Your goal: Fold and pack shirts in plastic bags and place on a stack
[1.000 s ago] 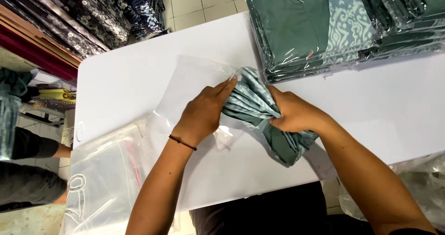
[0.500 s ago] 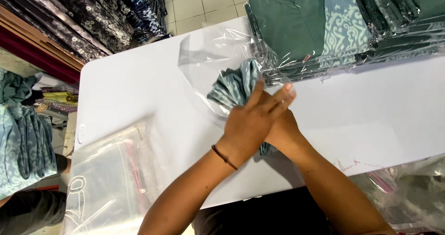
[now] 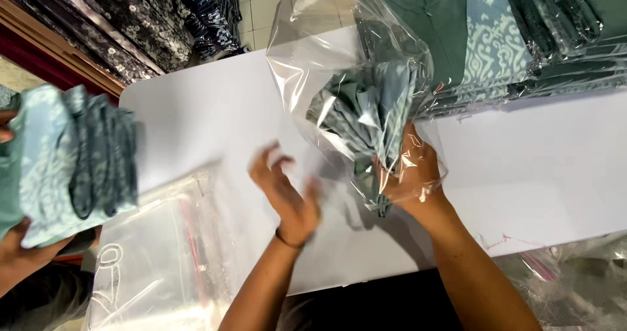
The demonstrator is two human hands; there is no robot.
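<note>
Folded garment (image 3: 363, 118): grey-green patterned cloth, bunched, held raised above the white table (image 3: 215, 109), partly enclosed in a clear plastic bag (image 3: 326, 50) whose open end stands up and away from the person.

Right hand (image 3: 411, 174): closed around the lower end of the garment, gripped through the plastic film; fingers wrapped, thumb side towards the garment.

Left hand (image 3: 287, 190): blurred, fingers spread and slightly curled, nothing held; positioned just left of the garment, over the table, apart from the bag. A thin dark band (image 3: 287, 241) is worn at its wrist.

Stack of packed garments (image 3: 509, 37): green and pale-patterned pieces in clear wrappers, piled on the far right part of the table, just behind the raised bag.

Pile of empty clear bags (image 3: 157, 265): laid flat at the near left corner of the table.

Another person's hands (image 3: 26, 252): seen left of the table, holding a folded light-blue and dark patterned cloth (image 3: 65, 161).

Dark printed fabrics (image 3: 150, 11): hung beyond the table's far left edge.
</note>
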